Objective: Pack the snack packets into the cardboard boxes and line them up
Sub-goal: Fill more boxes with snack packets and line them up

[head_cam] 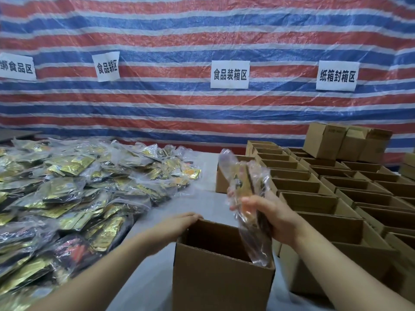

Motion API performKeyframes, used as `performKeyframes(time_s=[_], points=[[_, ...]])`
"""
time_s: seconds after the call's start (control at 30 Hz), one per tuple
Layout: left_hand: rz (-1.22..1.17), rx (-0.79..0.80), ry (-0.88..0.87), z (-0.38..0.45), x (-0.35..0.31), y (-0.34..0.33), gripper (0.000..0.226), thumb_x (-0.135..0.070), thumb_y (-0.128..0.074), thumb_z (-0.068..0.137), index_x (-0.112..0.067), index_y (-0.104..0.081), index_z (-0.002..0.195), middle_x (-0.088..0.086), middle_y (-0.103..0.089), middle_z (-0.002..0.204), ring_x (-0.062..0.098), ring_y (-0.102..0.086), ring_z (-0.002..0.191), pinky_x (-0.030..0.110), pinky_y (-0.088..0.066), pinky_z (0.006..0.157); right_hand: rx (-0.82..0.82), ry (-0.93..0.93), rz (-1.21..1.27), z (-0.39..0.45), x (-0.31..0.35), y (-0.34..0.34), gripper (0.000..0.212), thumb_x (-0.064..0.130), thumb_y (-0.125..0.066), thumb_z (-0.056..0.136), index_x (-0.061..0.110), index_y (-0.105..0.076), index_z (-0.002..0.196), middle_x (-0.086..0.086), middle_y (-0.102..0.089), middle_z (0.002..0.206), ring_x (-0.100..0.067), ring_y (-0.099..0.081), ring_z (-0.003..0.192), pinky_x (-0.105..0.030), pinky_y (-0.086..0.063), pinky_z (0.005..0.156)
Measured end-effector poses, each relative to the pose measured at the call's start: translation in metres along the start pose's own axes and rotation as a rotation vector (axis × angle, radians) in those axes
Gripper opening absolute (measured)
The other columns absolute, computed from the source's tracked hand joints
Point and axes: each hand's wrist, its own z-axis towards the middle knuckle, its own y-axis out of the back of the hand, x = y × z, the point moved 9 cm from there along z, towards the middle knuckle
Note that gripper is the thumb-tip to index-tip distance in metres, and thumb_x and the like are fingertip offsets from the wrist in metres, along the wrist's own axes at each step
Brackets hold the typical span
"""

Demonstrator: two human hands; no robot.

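Nearest, the open cardboard box (222, 272) is steadied by the left hand (179, 223), fingers laid flat on its far-left rim, while the right hand (271, 218) grips a bagged snack bundle (249, 198) upright, lower end already entering the box's right side.

Worn on the head, looking forward and slightly down across a grey table (208, 167) toward a striped tarp wall (202, 37) with paper signs (230, 74), wide-angle so that straight edges bow near the frame's borders. Close enough for both forearms to enter from the bottom edge, with the left hand (177, 223) and right hand (272, 217) low in the middle over an open cardboard box (215, 281). Beyond the left hand and off to its outer side, a heap of snack packets (67, 194); past the right hand, rows of open boxes (332, 185) running toward the wall.
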Motion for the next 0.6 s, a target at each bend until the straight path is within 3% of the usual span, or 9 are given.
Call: performKeyframes(time_s=[0.07,0.17,0.23,0.3,0.37,0.43,0.5,0.6], points=[[-0.122,-0.088,0.033,0.000,0.008,-0.001,0.031,-0.028,-0.042,0.106,-0.012,-0.066,0.115,0.015,-0.066,0.121,0.029,-0.061,0.117,0.044,-0.044,0.107,0.083,-0.058,-0.099,-0.002,-0.009,-0.011,0.056,0.025,-0.070,0.077,0.010,-0.055,0.129,-0.011,-0.070,0.113,-0.029,-0.068,0.106,-0.041,-0.057,0.092],[-0.189,-0.171,0.050,-0.001,0.011,-0.004,0.027,-0.027,-0.045,0.104,-0.011,-0.067,0.100,0.019,-0.067,0.104,0.031,-0.065,0.101,0.035,-0.047,0.086,0.210,-0.112,-0.179,-0.008,-0.009,-0.022,0.044,0.021,-0.072,0.082,0.015,-0.058,0.123,-0.023,-0.066,0.116,-0.042,-0.065,0.106,-0.051,-0.053,0.095],[-0.241,-0.196,0.029,0.000,0.011,-0.006,0.021,-0.027,-0.053,0.100,-0.017,-0.070,0.093,0.009,-0.071,0.095,0.023,-0.067,0.092,0.030,-0.049,0.080,0.324,-0.148,-0.303,-0.012,-0.013,-0.031,0.025,0.022,-0.071,0.086,0.022,-0.064,0.110,-0.012,-0.071,0.107,-0.029,-0.069,0.097,-0.038,-0.057,0.087],[-0.263,-0.207,-0.006,0.000,0.009,-0.008,0.017,-0.027,-0.060,0.093,-0.016,-0.069,0.083,0.004,-0.070,0.085,0.017,-0.065,0.080,0.025,-0.048,0.070,0.421,-0.244,-0.465,-0.017,-0.030,-0.043,0.007,0.030,-0.068,0.087,0.025,-0.065,0.091,0.006,-0.067,0.087,-0.010,-0.063,0.081,-0.024,-0.050,0.076],[-0.261,-0.214,-0.002,-0.002,0.010,-0.012,0.023,-0.025,-0.052,0.098,-0.013,-0.065,0.083,0.010,-0.065,0.085,0.019,-0.060,0.077,0.026,-0.043,0.067,0.477,-0.332,-0.556,-0.020,-0.043,-0.052,0.012,0.034,-0.063,0.090,0.026,-0.059,0.081,0.013,-0.059,0.074,-0.002,-0.055,0.069,-0.017,-0.043,0.066],[-0.259,-0.243,0.018,-0.002,0.013,-0.011,0.032,-0.026,-0.045,0.102,-0.002,-0.066,0.094,0.018,-0.068,0.098,0.027,-0.064,0.091,0.030,-0.044,0.076,0.526,-0.426,-0.574,-0.020,-0.050,-0.058,0.015,0.035,-0.059,0.094,0.025,-0.058,0.082,0.011,-0.059,0.073,-0.003,-0.054,0.065,-0.016,-0.042,0.062],[-0.282,-0.254,0.030,-0.003,0.012,-0.012,0.033,-0.025,-0.044,0.103,0.000,-0.065,0.099,0.020,-0.067,0.104,0.030,-0.064,0.097,0.031,-0.047,0.080,0.558,-0.503,-0.602,-0.015,-0.059,-0.061,0.016,0.038,-0.056,0.095,0.024,-0.062,0.091,0.006,-0.066,0.086,-0.007,-0.060,0.077,-0.019,-0.049,0.072],[-0.236,-0.246,0.051,-0.003,0.011,-0.018,0.029,-0.029,-0.042,0.104,-0.018,-0.058,0.083,0.004,-0.060,0.086,0.013,-0.056,0.078,0.021,-0.042,0.065,0.679,-0.631,-0.819,-0.015,-0.089,-0.068,0.025,0.037,-0.051,0.102,0.022,-0.062,0.118,-0.004,-0.063,0.128,-0.018,-0.059,0.115,-0.036,-0.042,0.106]])
